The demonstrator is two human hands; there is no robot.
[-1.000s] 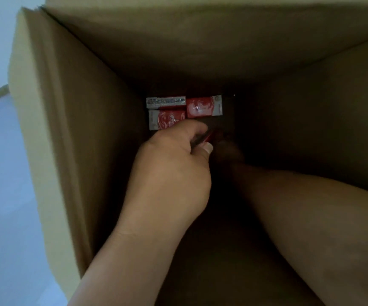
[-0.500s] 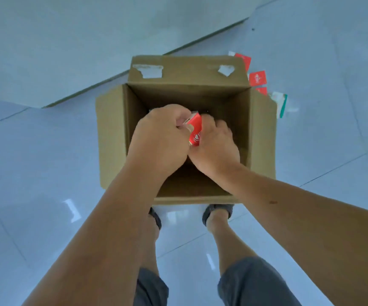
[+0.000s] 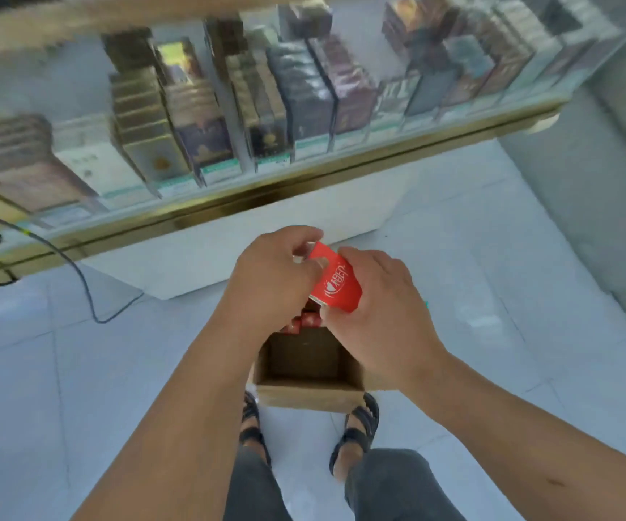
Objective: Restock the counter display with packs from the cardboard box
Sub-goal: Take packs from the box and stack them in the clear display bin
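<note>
Seen from the head camera, both hands meet in the air above the open cardboard box (image 3: 309,394), which stands on the tiled floor (image 3: 78,370) just in front of the person's sandalled feet. The left hand (image 3: 272,274) pinches the upper end of a red pack (image 3: 335,283) with curled fingers. The right hand (image 3: 377,325) grasps the same pack from its lower right side. The pack is tilted, between the box and the table (image 3: 266,189). Spare red packs (image 3: 302,325) show at the box's far edge, inside or behind it I cannot tell. Past the table's gold edge, blurred display packs (image 3: 266,107) stand in divided lanes. A black cable (image 3: 78,280) loops down at the left
</note>
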